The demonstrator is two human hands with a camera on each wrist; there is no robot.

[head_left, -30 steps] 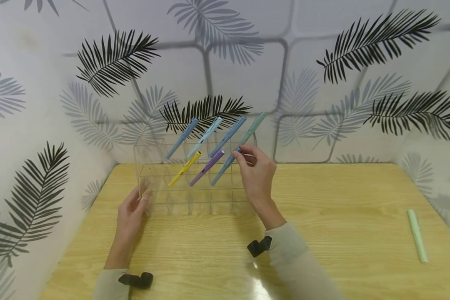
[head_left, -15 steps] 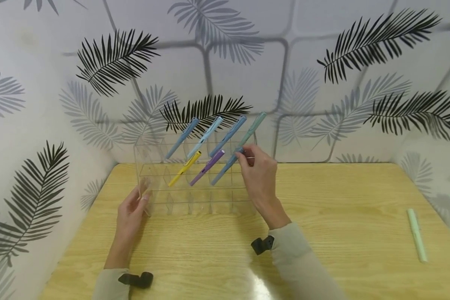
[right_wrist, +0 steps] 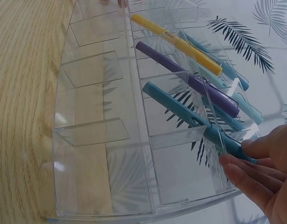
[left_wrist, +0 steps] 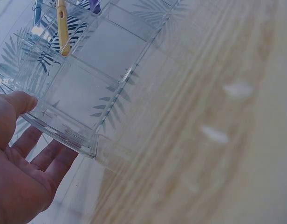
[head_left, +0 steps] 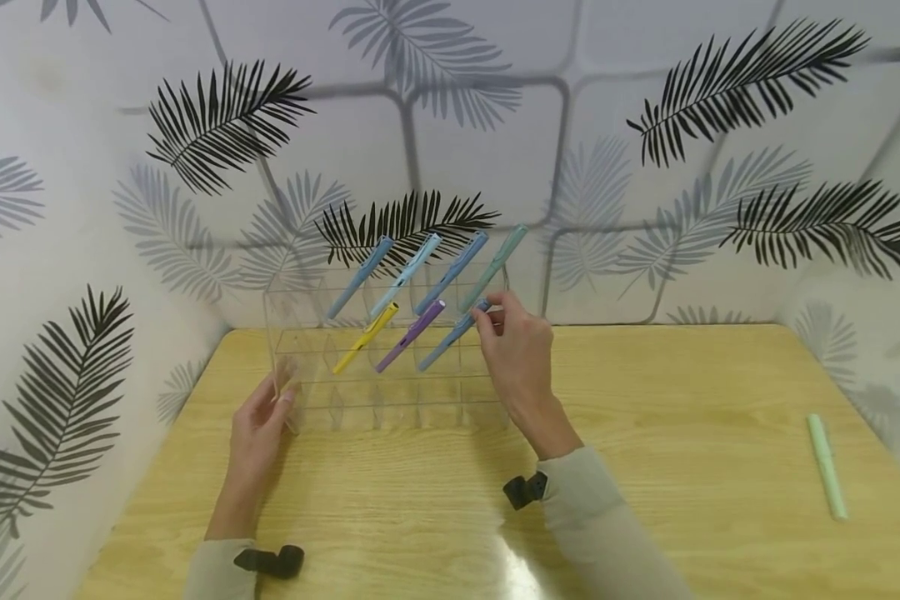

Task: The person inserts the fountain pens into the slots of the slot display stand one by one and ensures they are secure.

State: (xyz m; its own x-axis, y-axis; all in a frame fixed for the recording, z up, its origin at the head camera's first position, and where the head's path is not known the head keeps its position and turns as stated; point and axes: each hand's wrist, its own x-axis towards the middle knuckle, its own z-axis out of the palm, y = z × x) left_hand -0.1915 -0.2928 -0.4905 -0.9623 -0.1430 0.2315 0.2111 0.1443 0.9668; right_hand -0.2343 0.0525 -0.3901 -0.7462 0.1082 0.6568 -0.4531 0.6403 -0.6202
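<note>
A clear plastic pen rack [head_left: 390,392] with divided tiers stands on the table against the wall. My left hand [head_left: 258,429] grips its left side panel; in the left wrist view the thumb is inside and the fingers are outside. My right hand [head_left: 521,358] pinches the cap end of a blue pen [head_left: 442,346], which leans in the middle tier. To its left in that tier lie a purple pen [head_left: 411,336] and a yellow pen [head_left: 365,337]. Behind them the upper tier bears several pens, among them a light blue one [head_left: 405,275] and a green one [head_left: 493,267].
A pale green pen [head_left: 827,467] lies alone on the wooden table [head_left: 667,433], far to the right. The leaf-patterned wall covering [head_left: 487,150] rises directly behind the rack and along both sides.
The blue pen's cap end has sunk slightly lower in the middle tier, my right hand still on it. The left hand keeps its hold on the rack, and the head view has shifted a little.
</note>
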